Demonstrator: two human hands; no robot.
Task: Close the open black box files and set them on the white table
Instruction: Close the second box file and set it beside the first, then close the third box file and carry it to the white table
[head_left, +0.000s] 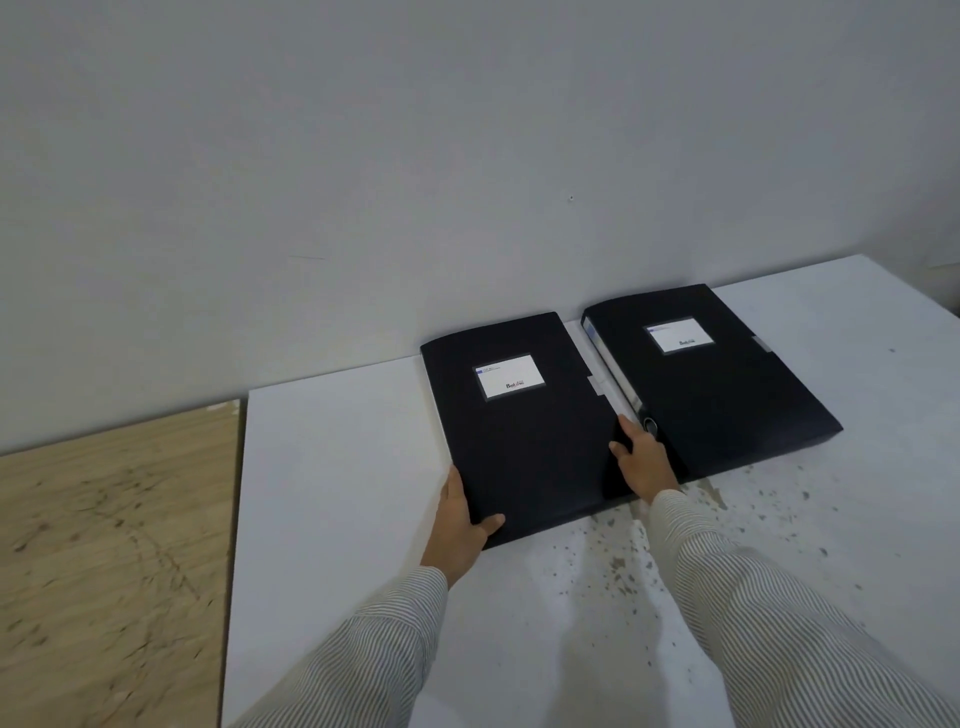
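Two black box files lie flat and closed on the white table (337, 493), side by side near the wall. Each has a white label on its lid. The left box file (524, 441) is held at both near corners: my left hand (460, 519) grips its near left edge with the thumb on the lid, and my right hand (641, 460) rests on its near right edge, fingers spread on the lid. The right box file (711, 384) lies just beyond my right hand, which touches or nearly touches its spine.
A grey wall (415, 156) runs right behind the files. A wooden board surface (104, 545) adjoins the white table on the left. Dark specks and stains (675, 545) mark the table in front of the files.
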